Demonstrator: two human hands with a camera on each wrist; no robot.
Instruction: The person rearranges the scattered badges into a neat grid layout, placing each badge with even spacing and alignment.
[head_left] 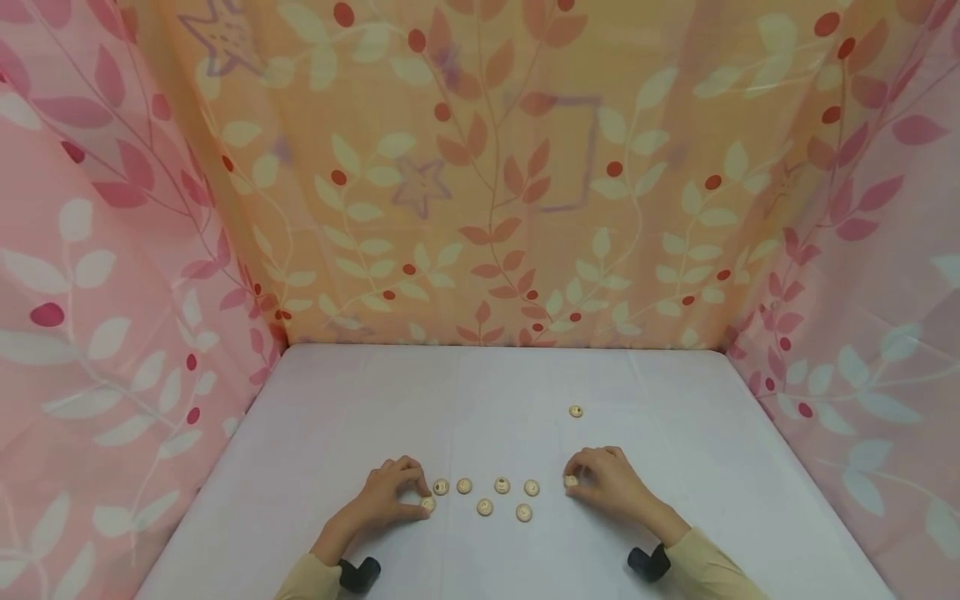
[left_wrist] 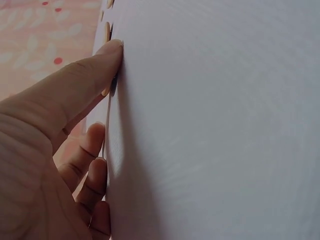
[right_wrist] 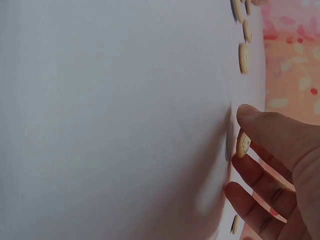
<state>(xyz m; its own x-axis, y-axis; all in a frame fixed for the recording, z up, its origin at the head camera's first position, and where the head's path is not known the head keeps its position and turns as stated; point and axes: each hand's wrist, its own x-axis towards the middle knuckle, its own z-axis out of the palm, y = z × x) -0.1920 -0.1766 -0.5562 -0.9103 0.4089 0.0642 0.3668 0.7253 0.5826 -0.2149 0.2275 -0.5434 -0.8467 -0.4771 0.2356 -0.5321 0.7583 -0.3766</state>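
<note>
Small round pale wooden discs with dark printed marks lie on the white-covered table. In the head view my left hand (head_left: pixel 392 492) pinches one disc (head_left: pixel 427 503) at the left end of the group, down at the tabletop. The thumb covers most of it in the left wrist view. My right hand (head_left: pixel 611 485) holds another disc (right_wrist: pixel 243 144) between thumb and fingers; the right wrist view shows it tilted, just off the cloth, with its shadow beside it. Between the hands lie several more discs, among them one near the left hand (head_left: pixel 441 487) and one toward the right (head_left: pixel 532 487).
A single disc (head_left: pixel 576 411) lies farther back, beyond the right hand. The white tabletop (head_left: pixel 420 392) meets an orange leaf-patterned curtain (head_left: pixel 480 208) at the back. Pink patterned curtains hang at left (head_left: pixel 97 317) and right (head_left: pixel 877 333). Dark wrist devices sit below both hands.
</note>
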